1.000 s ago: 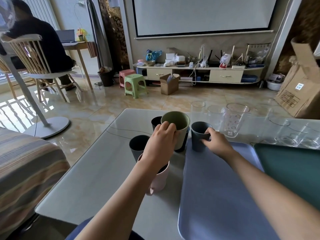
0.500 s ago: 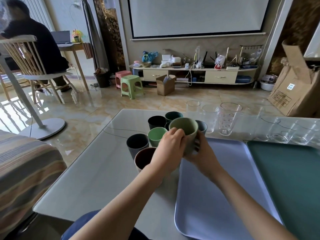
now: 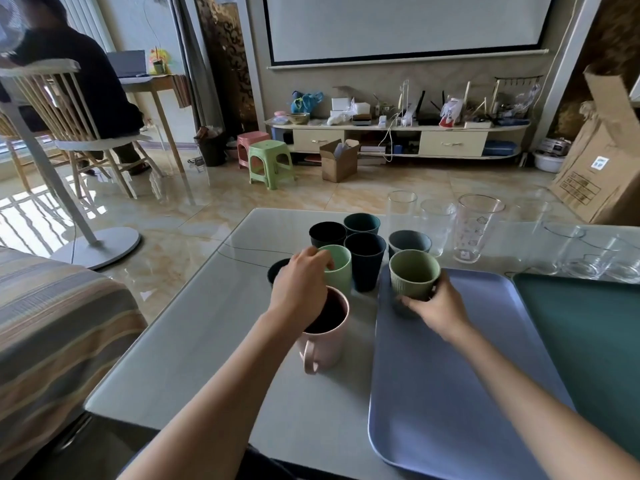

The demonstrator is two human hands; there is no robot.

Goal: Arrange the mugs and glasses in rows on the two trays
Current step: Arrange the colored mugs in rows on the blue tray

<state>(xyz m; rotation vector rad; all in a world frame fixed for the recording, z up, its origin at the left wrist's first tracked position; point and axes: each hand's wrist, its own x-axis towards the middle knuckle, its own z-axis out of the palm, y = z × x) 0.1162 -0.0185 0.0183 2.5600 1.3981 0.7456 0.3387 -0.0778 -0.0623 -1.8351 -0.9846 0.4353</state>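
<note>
right hand (image 3: 437,308) holds olive mug (image 3: 414,274) over lilac tray (image 3: 450,393).

The olive ribbed mug (image 3: 414,277) stands upright at the far left corner of the lilac tray (image 3: 450,393), with a grey-blue cup (image 3: 409,241) just behind it. Left of that tray, on the table, cluster a mint cup (image 3: 337,270), a navy cup (image 3: 364,259), a black cup (image 3: 327,234), a teal cup (image 3: 362,224) and, nearest, a pink mug (image 3: 325,336), handle toward me. Clear glasses (image 3: 478,232) line up beyond the tray; the dark green tray (image 3: 588,341) lies touching its right side.
</note>
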